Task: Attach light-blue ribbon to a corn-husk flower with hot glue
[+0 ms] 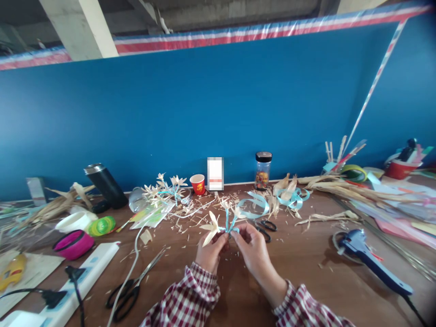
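In the middle of the head view, a small bunch of pale corn-husk flowers [211, 227] with blue-wrapped stems stands between my two hands. My left hand [208, 255] is closed in a pinch around the lower stems. Opposite it, my right hand [255, 252] pinches at the same stems, where a bit of light blue tape shows by the fingertips. The fingers hide the stem ends. Just beyond the hands lie a curled light blue ribbon [257, 206] and small black-handled scissors [267, 225]. A finished-looking cluster of similar flowers [166, 190] stands further back, to the left.
Large scissors [129, 290] and a white power strip [85, 272] lie at left, with a white cable between them. A blue glue gun [371, 259] rests at right. Along the back stand a black flask [105, 186], red paper cup [197, 185] and jar [262, 171]. Husk scraps litter the table.
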`<state>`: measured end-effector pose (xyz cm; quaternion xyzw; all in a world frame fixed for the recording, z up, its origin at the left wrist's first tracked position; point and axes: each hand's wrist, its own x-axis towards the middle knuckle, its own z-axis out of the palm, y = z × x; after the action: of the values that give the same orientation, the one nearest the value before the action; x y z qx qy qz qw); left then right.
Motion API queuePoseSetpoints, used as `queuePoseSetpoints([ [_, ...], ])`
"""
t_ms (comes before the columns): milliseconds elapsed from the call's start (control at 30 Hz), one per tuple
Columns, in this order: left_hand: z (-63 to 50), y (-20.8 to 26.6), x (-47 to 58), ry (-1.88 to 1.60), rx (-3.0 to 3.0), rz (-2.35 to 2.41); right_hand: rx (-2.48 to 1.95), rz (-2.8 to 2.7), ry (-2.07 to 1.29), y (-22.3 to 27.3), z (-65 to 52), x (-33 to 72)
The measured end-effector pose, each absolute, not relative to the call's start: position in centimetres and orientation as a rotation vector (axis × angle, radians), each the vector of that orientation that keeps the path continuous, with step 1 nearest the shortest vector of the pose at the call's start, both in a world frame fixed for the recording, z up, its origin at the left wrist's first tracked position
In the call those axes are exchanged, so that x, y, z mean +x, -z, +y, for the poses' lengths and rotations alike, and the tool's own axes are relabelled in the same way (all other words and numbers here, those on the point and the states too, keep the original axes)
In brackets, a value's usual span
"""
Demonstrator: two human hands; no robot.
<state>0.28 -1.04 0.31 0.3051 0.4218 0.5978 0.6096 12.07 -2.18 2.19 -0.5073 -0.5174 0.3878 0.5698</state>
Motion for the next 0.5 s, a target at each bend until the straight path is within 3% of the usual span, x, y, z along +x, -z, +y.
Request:
queuePoseSetpoints([
  [500, -0.9, 0.4, -0.1, -1.416, 0.811, 1.026, -1.227, -1.343, -0.845, -2.0, -3.0, 11.7],
])
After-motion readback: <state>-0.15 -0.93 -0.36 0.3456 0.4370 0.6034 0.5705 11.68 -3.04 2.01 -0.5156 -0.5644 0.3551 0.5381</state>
